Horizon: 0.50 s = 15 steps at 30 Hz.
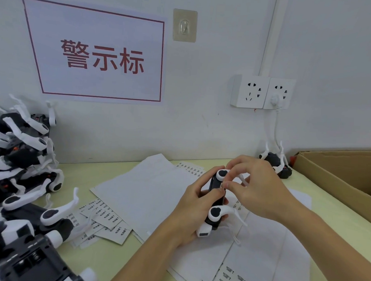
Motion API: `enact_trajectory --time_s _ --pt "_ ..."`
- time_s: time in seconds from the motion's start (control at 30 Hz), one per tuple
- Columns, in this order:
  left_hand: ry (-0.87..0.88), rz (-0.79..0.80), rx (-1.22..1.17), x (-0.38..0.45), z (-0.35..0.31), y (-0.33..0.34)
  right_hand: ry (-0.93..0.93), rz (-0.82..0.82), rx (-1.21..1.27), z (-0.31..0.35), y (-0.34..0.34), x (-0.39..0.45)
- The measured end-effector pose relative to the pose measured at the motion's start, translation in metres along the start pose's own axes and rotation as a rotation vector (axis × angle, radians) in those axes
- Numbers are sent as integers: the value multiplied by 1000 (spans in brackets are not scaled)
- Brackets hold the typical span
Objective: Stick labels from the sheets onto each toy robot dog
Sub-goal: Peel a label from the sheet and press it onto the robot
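From the head camera I see my left hand point(189, 208) with its fingers clamped around a black-and-white plastic toy robot dog point(216, 202), held above the pale green desk point(112, 257). My right hand point(257, 188) has thumb and forefinger pinched together on the dog's black body; I cannot tell whether a label sits between them. White label sheets point(155, 192) lie under both hands. A heap of similar dogs point(20, 162) fills the left, a brown cardboard box point(347, 178) the right.

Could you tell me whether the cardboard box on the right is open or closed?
Open: the cardboard box has its flap folded outward, exposing the interior; contents cannot be seen.
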<state>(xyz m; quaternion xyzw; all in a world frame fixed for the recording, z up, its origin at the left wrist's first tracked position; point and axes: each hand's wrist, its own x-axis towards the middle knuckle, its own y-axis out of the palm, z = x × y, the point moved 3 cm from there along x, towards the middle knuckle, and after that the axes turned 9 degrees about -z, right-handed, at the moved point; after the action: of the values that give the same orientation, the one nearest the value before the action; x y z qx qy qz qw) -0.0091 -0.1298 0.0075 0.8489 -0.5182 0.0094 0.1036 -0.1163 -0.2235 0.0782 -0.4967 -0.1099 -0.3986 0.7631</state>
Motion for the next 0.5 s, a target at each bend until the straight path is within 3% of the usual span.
enact_trajectory --time_s 0.5 --pt "-10 -19 10 -1 1 1 -66 -22 -101 6 -1 -3"
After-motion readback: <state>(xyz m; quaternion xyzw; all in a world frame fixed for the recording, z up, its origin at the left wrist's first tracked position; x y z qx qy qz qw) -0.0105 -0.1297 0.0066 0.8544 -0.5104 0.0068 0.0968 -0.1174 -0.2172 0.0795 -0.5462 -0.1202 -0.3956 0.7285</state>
